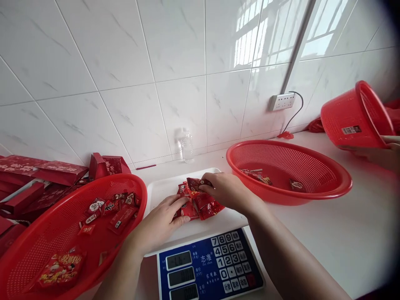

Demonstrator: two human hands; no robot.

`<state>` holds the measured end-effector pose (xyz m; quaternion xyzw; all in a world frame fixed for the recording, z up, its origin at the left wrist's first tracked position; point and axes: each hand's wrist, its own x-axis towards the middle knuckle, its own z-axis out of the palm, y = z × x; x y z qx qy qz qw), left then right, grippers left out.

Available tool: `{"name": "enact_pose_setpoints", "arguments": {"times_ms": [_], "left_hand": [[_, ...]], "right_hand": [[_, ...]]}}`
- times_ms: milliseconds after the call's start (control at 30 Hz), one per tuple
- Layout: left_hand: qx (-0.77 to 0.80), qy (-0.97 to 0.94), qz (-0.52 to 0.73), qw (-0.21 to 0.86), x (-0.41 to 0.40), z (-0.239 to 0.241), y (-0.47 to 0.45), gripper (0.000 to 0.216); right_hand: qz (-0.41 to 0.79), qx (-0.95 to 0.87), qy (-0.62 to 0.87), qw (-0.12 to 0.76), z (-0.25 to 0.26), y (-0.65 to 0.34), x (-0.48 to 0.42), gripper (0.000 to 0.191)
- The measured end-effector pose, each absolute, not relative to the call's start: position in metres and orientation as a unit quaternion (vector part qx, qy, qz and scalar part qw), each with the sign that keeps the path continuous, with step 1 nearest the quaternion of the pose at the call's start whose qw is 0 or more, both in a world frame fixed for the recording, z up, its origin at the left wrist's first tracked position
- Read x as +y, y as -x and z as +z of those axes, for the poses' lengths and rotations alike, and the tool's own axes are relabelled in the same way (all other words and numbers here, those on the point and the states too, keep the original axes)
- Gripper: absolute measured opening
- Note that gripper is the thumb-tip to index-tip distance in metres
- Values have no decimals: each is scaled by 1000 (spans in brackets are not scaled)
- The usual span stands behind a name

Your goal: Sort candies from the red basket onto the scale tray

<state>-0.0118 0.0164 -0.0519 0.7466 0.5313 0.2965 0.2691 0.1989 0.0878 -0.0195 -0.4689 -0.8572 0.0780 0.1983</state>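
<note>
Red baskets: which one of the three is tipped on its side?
The far-right basket, at another person's hand; its opening faces sideways. The left basket and middle basket sit flat.

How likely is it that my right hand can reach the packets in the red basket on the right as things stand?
Probably yes. The right hand pinches a packet over the scale tray, right beside the basket; its rim is low, its top open, and nothing lies between hand and the packets inside.

A red perforated plastic basket (141, 196) crowds the white scale tray (162, 187) on its left, a second round red mesh basket (281, 198) on its right; red foil packets (203, 206) fill its middle. Bare white countertop (343, 241) lies open front-right.
</note>
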Motion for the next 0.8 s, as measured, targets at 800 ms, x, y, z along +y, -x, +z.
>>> {"name": "enact_pose_setpoints", "arguments": {"times_ms": [800], "left_hand": [[333, -528, 645, 441, 0, -29, -20, 32]], "right_hand": [[329, -855, 234, 326, -2, -198, 54, 33]]}}
